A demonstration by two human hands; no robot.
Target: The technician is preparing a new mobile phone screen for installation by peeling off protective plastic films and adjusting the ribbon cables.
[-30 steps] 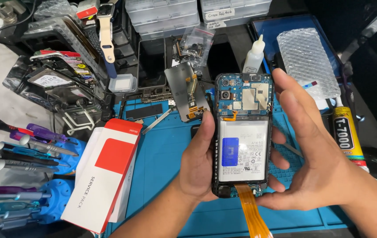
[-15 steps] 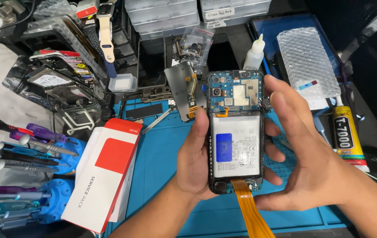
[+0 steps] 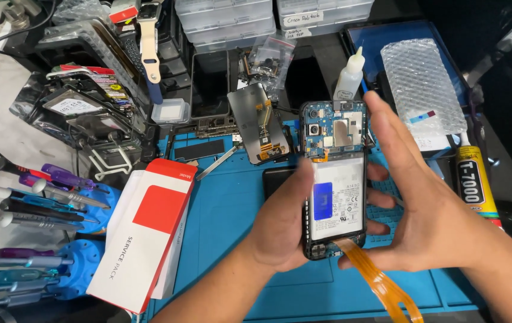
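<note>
Cluttered worktop (image 3: 220, 239) lay under both hands. Left hand (image 3: 283, 224) and right hand (image 3: 429, 209) gripped the opened phone (image 3: 335, 185); its dangling orange flex cable (image 3: 375, 281) risked snagging or tearing.

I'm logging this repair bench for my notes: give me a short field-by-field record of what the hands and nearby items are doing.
left hand: grips the left edge of the opened black smartphone
right hand: cups the phone's right side
phone: back cover off, white battery and blue circuit board exposed
orange flex ribbon: hangs from the phone's bottom end
surface: blue work mat
left of the hands: white-and-red box
</note>
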